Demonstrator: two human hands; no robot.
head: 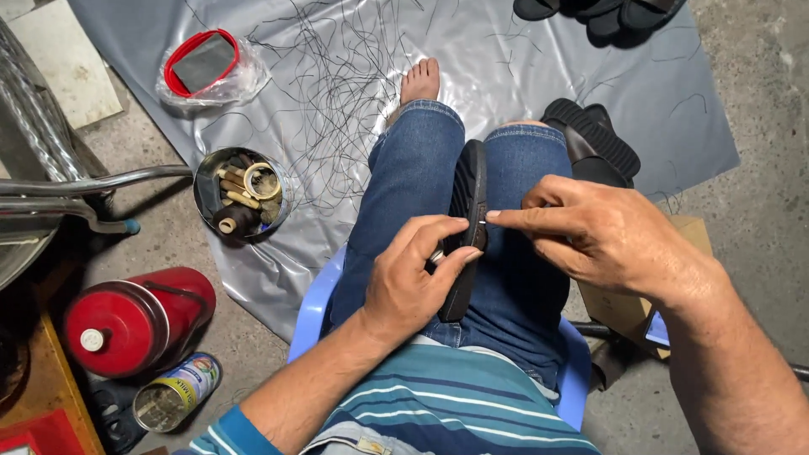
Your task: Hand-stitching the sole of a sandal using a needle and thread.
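Observation:
A black sandal [468, 187] stands on edge between my knees, clamped by my jeans. My left hand [413, 274] grips its near edge, thumb and fingers wrapped around the sole. My right hand [590, 227] pinches a thin needle or thread end [483, 222] against the sandal's side, forefinger and thumb pressed together. I sit on a light blue plastic chair [313, 310].
A round tin [240, 194] of thread spools and tools sits left on the grey plastic sheet [522, 67], which is strewn with black thread scraps. More black sandals [594, 143] lie right and at top. A red canister [135, 320], a can [177, 392] and a bagged red-rimmed object [202, 66] are left.

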